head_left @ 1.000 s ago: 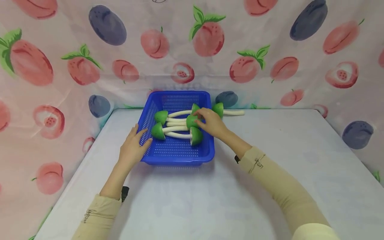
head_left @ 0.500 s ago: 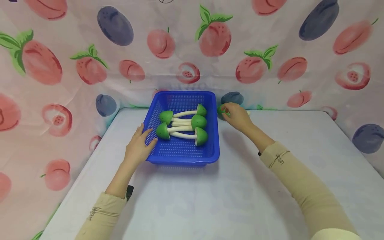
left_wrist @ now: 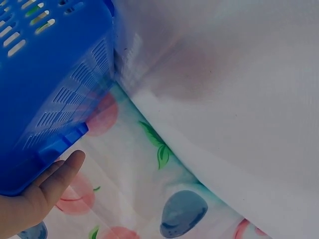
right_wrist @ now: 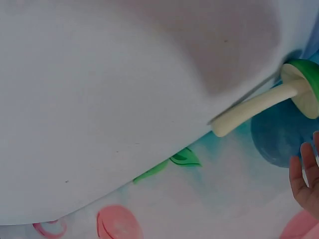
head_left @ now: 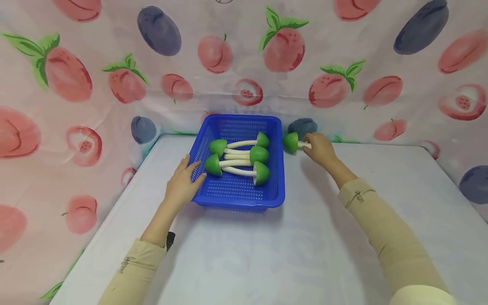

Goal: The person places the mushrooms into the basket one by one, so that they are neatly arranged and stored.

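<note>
A blue plastic basket (head_left: 236, 202) stands on the white table, holding several toy mushrooms with green caps and white stems, such as one whose cap (head_left: 259, 156) faces right. My left hand (head_left: 182, 183) holds the basket's left rim, with thumb and index finger on the inner side and other fingers outside. Right of the basket, one more toy mushroom (head_left: 290, 143) lies on the table by the far edge. My right hand (head_left: 320, 149) is at its stem, fingertips overlapping it in the head view. In the right wrist view, extended fingers (right_wrist: 310, 172) show apart from the pale stem (right_wrist: 259, 105).
A fruit-print cloth (head_left: 282, 93) hangs behind the table and at its left side. The white table (head_left: 244, 258) reaches toward me in front of the basket and off to the right (head_left: 400, 190).
My right hand has moved from the mushrooms in the basket, over the right rim, to the stem of the mushroom outside. My left hand stays at the rim. The head view has shifted slightly.
</note>
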A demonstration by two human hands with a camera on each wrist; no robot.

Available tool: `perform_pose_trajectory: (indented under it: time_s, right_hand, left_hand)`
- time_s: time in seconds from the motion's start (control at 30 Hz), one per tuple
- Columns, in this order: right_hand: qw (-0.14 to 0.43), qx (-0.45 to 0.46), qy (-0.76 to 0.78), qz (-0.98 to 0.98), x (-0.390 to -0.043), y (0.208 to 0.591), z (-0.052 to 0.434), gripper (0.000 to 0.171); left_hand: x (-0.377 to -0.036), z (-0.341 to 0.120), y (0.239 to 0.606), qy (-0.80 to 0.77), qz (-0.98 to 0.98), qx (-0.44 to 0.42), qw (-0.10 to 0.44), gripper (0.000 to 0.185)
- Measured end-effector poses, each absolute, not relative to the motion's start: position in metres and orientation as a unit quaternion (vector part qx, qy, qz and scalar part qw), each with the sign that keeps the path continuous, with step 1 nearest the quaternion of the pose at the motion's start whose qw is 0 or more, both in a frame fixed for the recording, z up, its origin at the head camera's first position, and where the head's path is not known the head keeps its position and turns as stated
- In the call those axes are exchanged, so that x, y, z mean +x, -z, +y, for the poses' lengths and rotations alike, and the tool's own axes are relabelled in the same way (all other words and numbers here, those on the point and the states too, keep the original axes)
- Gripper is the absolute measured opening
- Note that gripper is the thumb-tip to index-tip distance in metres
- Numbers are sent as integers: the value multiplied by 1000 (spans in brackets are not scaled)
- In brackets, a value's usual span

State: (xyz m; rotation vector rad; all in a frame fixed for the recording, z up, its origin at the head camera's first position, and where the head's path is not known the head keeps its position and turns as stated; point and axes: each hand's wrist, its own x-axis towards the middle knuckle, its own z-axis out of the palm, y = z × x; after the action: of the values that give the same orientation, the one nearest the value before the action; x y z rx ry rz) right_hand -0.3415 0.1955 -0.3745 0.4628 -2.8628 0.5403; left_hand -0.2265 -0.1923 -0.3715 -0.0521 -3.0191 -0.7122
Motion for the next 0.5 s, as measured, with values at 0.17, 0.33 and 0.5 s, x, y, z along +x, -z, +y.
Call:
perform_pose_trajectory:
  time_s: [0.17, 0.33, 0.5]
  right_hand:
    - [68, 132, -177, -973, -351, 381, 203, 38]
    - [-4, 100, -175, -980, -378, 401, 220, 50]
    - [-67, 86, -179, -978, -386, 413, 221, 55]
  left_hand:
    - [-229, -190, 374, 229, -973, -15, 19, 56]
    - [-231, -188, 375, 233, -972, -24, 25, 55]
    - [-227, -190, 376, 231, -973, -16, 16, 55]
